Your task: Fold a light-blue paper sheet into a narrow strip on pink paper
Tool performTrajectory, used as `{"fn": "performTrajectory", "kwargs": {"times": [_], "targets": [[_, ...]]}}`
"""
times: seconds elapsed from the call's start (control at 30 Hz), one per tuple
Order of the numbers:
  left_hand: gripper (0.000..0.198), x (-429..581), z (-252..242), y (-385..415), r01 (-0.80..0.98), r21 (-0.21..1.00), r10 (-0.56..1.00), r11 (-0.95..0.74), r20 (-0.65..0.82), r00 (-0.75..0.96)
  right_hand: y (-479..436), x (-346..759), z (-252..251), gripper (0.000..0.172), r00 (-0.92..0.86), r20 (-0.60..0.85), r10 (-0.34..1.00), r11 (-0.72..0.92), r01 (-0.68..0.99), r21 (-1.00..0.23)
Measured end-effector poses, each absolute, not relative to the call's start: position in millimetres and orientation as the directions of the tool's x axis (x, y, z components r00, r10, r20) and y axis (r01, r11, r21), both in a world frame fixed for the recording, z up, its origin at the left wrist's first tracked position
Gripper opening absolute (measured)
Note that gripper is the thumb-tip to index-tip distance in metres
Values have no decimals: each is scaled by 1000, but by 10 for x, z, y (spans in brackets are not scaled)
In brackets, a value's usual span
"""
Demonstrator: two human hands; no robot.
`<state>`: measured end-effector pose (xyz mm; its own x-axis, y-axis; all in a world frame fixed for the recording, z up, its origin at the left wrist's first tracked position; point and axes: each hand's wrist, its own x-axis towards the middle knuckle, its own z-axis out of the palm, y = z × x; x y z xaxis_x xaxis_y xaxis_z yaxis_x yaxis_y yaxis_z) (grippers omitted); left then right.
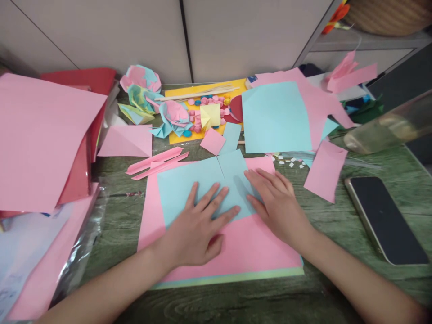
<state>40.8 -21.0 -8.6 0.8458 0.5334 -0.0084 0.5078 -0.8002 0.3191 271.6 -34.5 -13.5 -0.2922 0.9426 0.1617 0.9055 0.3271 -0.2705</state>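
The person's left hand [194, 231], fingers widely spread, and right hand [278, 204], fingers close together, touch smooth rectangular blue paper [205, 175] atop pink paper [246, 252].

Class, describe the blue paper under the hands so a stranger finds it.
On the green table, find the central pink sheet. The light-blue paper lies on its far half; unlike the large blue sheet behind, it has the left hand and right hand on it.
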Motion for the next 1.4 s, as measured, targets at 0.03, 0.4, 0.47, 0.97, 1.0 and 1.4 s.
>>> {"fn": "performTrajectory", "kwargs": {"times": [0.03,0.4,0.47,0.97,1.0,1.4], "targets": [[60,407,-87,-211,508,320,534,-800,-5,845,-345,2724,-136,43,-273,163,948,312,894,-322],[61,402,-80,-198,499,319,525,-806,-6,851,-317,2761,-133,51,-83,62,995,103,851,-516],[62,402,-83,-199,500,302,520,-812,-16,854,-315,2756,-144,53,-103,65,993,121,857,-501],[61,418,-86,-213,517,278,528,-810,-37,848,-334,2749,-170,44,-180,128,975,215,907,-363],[61,418,-86,-213,519,275,529,-809,-40,848,-335,2749,-169,44,-180,129,975,216,906,-364],[63,390,-82,-193,470,293,482,-833,-36,876,-335,2752,-166,44,-180,124,976,213,908,-362]]}}
